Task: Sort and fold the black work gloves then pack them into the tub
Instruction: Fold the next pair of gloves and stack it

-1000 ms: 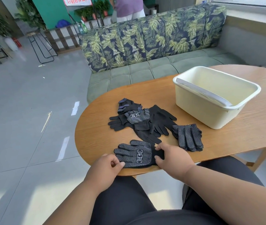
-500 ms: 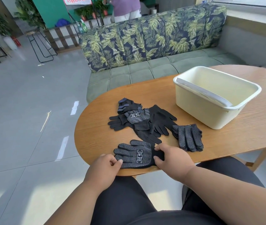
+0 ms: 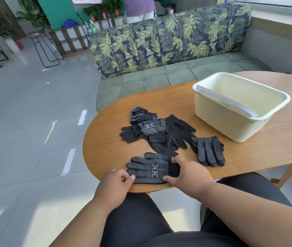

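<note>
A black dotted glove (image 3: 149, 169) lies flat near the table's front edge, fingers pointing left. My left hand (image 3: 114, 184) pinches its fingertips at the left end. My right hand (image 3: 188, 172) grips its cuff between thumb and fingers. Behind it lies a loose pile of black gloves (image 3: 157, 132), some dotted, some plain. A folded dotted pair (image 3: 208, 151) sits to the right. The cream tub (image 3: 230, 122) stands at the back right with nothing visible inside.
The oval wooden table (image 3: 106, 145) ends close to my lap. A leaf-print sofa (image 3: 168, 43) stands behind it. A person stands beyond the sofa. Stools and plants line the far left of the grey floor.
Both hands stay on the dotted glove with only slight finger shifts; the glove and the other gloves have not moved.
</note>
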Demonstrator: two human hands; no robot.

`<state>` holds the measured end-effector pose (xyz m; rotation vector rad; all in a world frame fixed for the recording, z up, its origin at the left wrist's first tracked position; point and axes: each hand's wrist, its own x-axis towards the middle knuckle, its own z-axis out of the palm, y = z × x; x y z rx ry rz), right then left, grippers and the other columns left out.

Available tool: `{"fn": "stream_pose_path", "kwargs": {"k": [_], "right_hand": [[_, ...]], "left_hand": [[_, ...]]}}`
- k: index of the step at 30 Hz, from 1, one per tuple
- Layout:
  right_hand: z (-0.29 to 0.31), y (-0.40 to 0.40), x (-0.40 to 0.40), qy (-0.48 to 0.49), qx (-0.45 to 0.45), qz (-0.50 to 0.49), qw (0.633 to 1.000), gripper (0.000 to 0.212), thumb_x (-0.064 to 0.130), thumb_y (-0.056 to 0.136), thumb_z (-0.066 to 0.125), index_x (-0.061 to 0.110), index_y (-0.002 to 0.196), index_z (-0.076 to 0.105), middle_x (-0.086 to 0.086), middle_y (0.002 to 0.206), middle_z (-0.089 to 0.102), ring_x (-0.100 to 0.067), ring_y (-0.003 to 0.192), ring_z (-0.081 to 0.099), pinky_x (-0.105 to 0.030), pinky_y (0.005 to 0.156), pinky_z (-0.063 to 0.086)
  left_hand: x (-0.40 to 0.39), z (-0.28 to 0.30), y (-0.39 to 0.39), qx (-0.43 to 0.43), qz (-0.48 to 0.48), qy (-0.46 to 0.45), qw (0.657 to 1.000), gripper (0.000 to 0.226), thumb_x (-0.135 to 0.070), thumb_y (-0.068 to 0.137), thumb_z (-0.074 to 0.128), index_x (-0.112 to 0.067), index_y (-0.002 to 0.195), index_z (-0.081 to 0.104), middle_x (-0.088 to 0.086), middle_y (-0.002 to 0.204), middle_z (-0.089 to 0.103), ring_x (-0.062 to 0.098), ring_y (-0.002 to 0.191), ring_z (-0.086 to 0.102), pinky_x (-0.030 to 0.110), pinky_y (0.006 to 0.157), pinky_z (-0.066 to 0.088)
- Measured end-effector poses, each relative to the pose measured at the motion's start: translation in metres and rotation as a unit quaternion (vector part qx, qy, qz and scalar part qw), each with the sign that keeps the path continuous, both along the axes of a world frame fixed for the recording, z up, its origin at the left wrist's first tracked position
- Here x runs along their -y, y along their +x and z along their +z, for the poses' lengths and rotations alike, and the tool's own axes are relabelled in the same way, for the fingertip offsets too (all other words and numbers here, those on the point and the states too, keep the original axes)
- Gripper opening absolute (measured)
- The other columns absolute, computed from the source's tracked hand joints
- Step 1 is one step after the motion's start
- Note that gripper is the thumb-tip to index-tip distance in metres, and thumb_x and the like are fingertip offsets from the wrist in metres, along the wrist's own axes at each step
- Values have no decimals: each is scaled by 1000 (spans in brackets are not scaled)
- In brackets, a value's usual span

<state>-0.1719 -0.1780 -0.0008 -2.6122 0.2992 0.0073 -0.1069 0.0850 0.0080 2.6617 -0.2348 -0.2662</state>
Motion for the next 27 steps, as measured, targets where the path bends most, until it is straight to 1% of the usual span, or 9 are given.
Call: {"fn": "stream_pose_path", "kwargs": {"k": [4,7,10,13,15,21,24,25,27], "right_hand": [[-2,0,0,0,6,3,1000,68,75,76,66,38,130,49,11,99,72,-16,93,70,-33,81,59],[-3,0,0,-5,9,5,1000,67,74,77,65,38,131,48,11,100,72,-16,95,70,-34,82,59],[-3,0,0,-6,10,7,1000,68,74,77,65,38,132,48,10,100,72,-16,94,70,-34,82,59],[-2,0,0,-4,9,6,1000,66,73,78,65,38,132,48,10,99,72,-15,93,70,-34,81,60],[-3,0,1,-1,7,8,1000,66,73,78,64,38,131,48,11,100,73,-14,92,70,-34,81,61],[-3,1,0,-7,7,7,1000,65,74,78,63,38,131,48,10,96,72,-15,90,70,-35,79,61],[-3,1,1,-2,5,3,1000,66,73,78,64,38,131,49,10,94,71,-16,91,69,-34,79,59],[-3,1,1,0,5,2,1000,66,73,78,64,38,132,49,10,95,71,-16,91,69,-34,79,59],[-2,1,2,1,5,2,1000,66,73,77,65,38,132,50,10,96,72,-16,92,69,-34,80,59]], "left_hand": [[3,3,3,3,41,-26,999,26,-52,99,59,-31,84,62,-12,87,66,5,81,61,28,65,45],[5,4,6,16,75,-29,997,21,-51,99,60,-32,92,64,-14,89,67,4,83,61,28,67,49],[8,4,8,22,85,-15,996,17,-51,99,61,-35,100,65,-17,89,67,4,83,62,27,64,48],[10,2,9,20,82,-17,996,15,-46,100,61,-34,94,68,-16,84,69,4,79,63,27,65,52],[11,1,8,22,79,-16,997,18,-44,100,61,-33,88,67,-14,82,69,5,76,64,27,62,50],[9,-6,12,34,66,25,997,25,-39,105,52,-31,83,62,-12,87,64,11,79,60,31,66,48],[9,-8,13,44,50,65,996,38,-37,107,49,-28,70,53,-9,76,61,13,70,56,31,59,40],[9,-8,13,42,48,71,995,39,-37,107,48,-27,70,53,-9,76,61,13,70,56,31,58,39],[10,-6,14,33,46,72,996,34,-39,107,47,-28,77,58,-10,82,63,13,75,59,31,62,45]]}}
